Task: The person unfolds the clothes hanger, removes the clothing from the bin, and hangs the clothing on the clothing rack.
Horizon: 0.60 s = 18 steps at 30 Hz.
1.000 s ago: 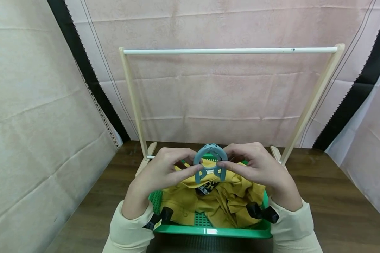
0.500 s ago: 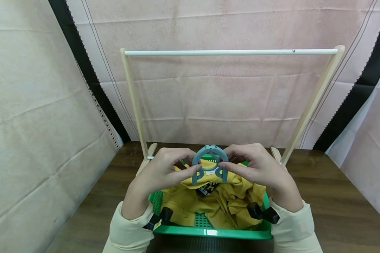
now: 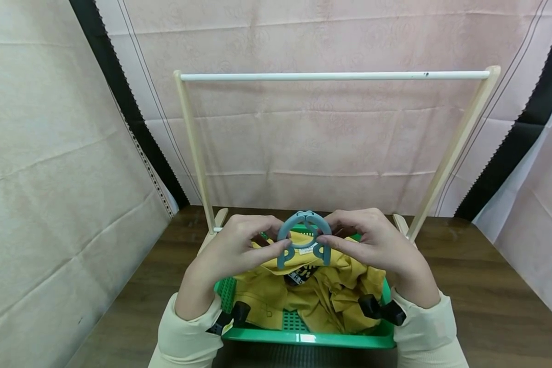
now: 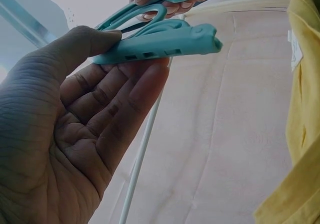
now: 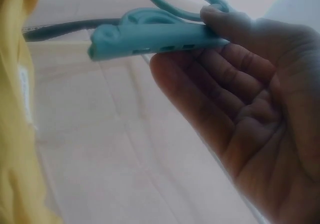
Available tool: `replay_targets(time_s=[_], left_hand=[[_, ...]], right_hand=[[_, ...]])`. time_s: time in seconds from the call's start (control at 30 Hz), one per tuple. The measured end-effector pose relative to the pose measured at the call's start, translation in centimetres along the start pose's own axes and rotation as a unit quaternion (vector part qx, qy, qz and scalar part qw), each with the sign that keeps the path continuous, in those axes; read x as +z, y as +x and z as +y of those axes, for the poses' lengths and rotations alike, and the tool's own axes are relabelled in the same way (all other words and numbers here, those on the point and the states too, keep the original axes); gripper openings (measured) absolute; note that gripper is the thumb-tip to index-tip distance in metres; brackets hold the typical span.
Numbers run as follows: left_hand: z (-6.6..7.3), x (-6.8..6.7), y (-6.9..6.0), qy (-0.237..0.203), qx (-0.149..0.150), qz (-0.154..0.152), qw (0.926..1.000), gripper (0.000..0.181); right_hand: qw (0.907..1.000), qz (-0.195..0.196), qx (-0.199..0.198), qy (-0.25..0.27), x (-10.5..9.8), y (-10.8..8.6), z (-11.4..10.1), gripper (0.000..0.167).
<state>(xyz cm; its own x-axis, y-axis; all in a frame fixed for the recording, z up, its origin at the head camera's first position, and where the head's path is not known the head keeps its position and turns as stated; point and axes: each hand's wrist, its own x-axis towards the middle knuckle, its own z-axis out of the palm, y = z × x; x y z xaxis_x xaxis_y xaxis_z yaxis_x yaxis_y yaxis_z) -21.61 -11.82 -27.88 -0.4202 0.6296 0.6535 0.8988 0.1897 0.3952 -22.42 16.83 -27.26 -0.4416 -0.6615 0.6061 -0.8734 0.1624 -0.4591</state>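
A teal plastic folding clothes hanger (image 3: 283, 228) is held up over the basket, bent into an arch with curled inner ends. My left hand (image 3: 244, 240) pinches its left arm between thumb and fingers. On the other side, my right hand (image 3: 368, 237) pinches the right arm the same way. Slots show along the hanger (image 4: 155, 48) in the left wrist view, and along the hanger (image 5: 155, 39) in the right wrist view. Below lies a yellow shirt (image 3: 322, 291) with a black printed patch, bunched in a green basket (image 3: 313, 338).
A drying rack with a white top bar (image 3: 331, 76) and cream side posts (image 3: 194, 148) stands behind the basket. The wooden table (image 3: 478, 286) is bordered by pale fabric walls (image 3: 331, 143) with black edging.
The hanger's left arm has shifted slightly left, so its two arms stand a little wider apart. Both hands keep their pinch and have barely moved.
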Motion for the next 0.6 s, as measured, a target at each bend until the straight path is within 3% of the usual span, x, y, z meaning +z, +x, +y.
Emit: replay_targets(time_s=[0.6], left_hand=[[0.14, 0.17, 0.07, 0.012, -0.007, -0.004, 0.9999, 0.009]], right_hand=[[1.0000, -0.007, -0.005, 0.004, 0.32, -0.04, -0.10, 0.021]])
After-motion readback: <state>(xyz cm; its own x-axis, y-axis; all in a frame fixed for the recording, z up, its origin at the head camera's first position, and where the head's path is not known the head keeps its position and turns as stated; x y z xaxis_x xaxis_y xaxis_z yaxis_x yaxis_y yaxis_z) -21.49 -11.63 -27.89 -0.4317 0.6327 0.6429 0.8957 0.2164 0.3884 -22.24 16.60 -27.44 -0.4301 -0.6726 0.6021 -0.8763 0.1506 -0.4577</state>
